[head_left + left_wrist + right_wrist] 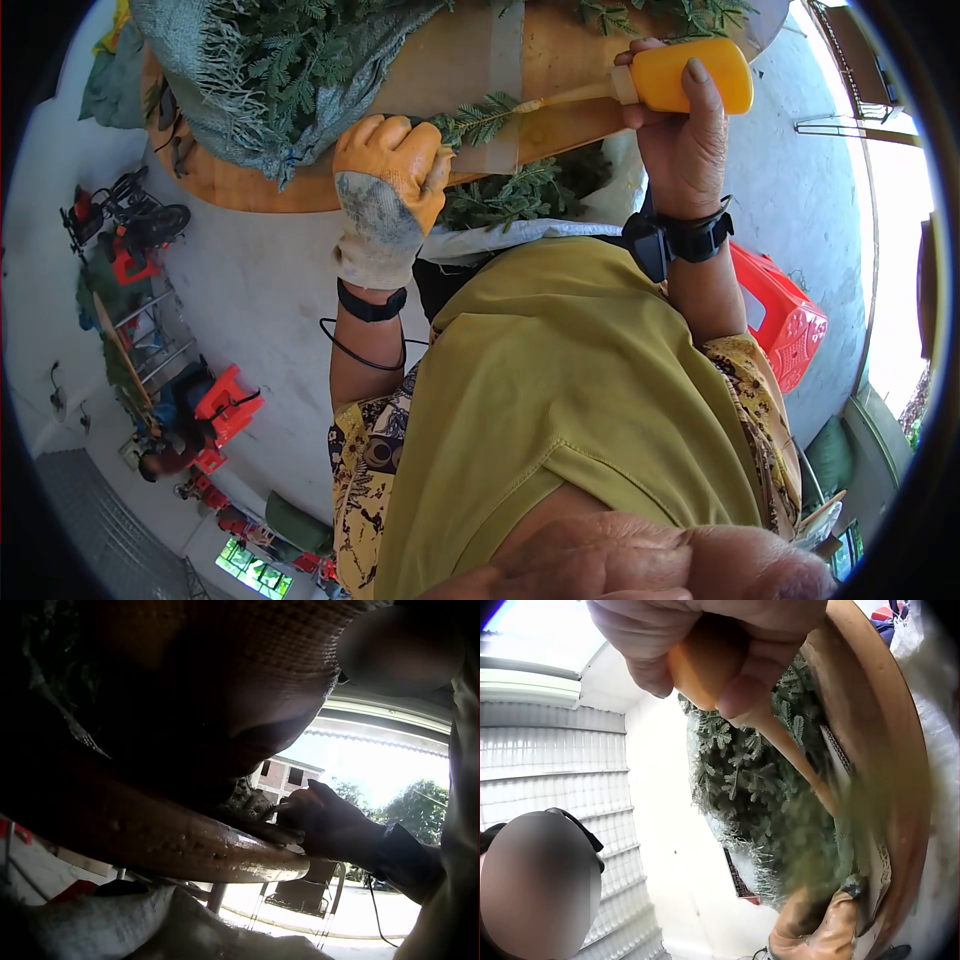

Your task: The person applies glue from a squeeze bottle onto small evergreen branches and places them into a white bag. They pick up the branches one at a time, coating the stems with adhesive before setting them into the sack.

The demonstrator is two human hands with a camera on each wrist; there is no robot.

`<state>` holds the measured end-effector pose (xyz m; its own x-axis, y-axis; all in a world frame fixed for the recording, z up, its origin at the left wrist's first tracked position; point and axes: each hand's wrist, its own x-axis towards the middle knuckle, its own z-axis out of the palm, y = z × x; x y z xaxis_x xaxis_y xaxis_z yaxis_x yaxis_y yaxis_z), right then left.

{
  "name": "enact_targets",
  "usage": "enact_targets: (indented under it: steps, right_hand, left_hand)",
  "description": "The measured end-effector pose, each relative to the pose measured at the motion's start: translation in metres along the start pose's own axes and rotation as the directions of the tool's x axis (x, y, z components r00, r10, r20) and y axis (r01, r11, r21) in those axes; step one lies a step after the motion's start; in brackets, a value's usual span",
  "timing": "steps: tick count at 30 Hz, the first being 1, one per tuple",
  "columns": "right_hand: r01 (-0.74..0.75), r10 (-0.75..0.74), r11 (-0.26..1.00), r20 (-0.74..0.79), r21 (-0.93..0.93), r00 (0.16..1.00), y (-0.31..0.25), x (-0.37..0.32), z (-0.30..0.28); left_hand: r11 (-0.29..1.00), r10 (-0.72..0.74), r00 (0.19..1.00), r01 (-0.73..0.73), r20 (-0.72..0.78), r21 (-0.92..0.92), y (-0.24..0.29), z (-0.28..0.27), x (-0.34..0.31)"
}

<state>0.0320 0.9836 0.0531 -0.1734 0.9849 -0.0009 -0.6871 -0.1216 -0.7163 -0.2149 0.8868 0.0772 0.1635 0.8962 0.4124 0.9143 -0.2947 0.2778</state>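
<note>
My left hand [390, 195], in an orange-coated work glove, grips the stem end of a green feathery-leaved sprig [485, 122] over the table edge. The bare right hand [690, 150] holds a yellow squeeze bottle [715, 75] lying sideways. Its long tapered nozzle [575, 96] points left, with the tip right at the sprig's leafy end. In the right wrist view the nozzle [799, 761] slants down toward the sprig, and the gloved fingers [825, 930] pinch the stem below. The left wrist view is dark, the glove hiding most of what it holds.
A woven sack [185, 60] full of similar green branches stands on the wooden table [240, 190], left of the sprig. More branches [515, 195] lie in a white sack below the table edge. A red plastic stool [775, 315] is at the right, a motorbike [130, 220] far left.
</note>
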Motion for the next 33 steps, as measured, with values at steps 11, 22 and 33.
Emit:
enact_targets:
  steps: [11, 22, 33]
  right_hand:
    - [0.024, -0.023, 0.999, -0.028, 0.043, 0.999, -0.006, 0.001, -0.016]
    - [0.022, -0.017, 0.998, -0.075, 0.058, 0.997, -0.012, -0.001, -0.031]
    - [0.066, -0.053, 0.988, -0.099, 0.136, 0.994, -0.025, -0.004, -0.036]
  left_hand:
    - [1.000, -0.016, 1.000, 0.016, 0.010, 0.001, 0.002, -0.001, 0.000]
    - [1.000, -0.012, 1.000, 0.012, -0.008, -0.010, 0.001, 0.002, -0.002]
    - [0.999, 0.009, 1.000, -0.009, -0.010, 0.031, 0.005, -0.011, -0.015]
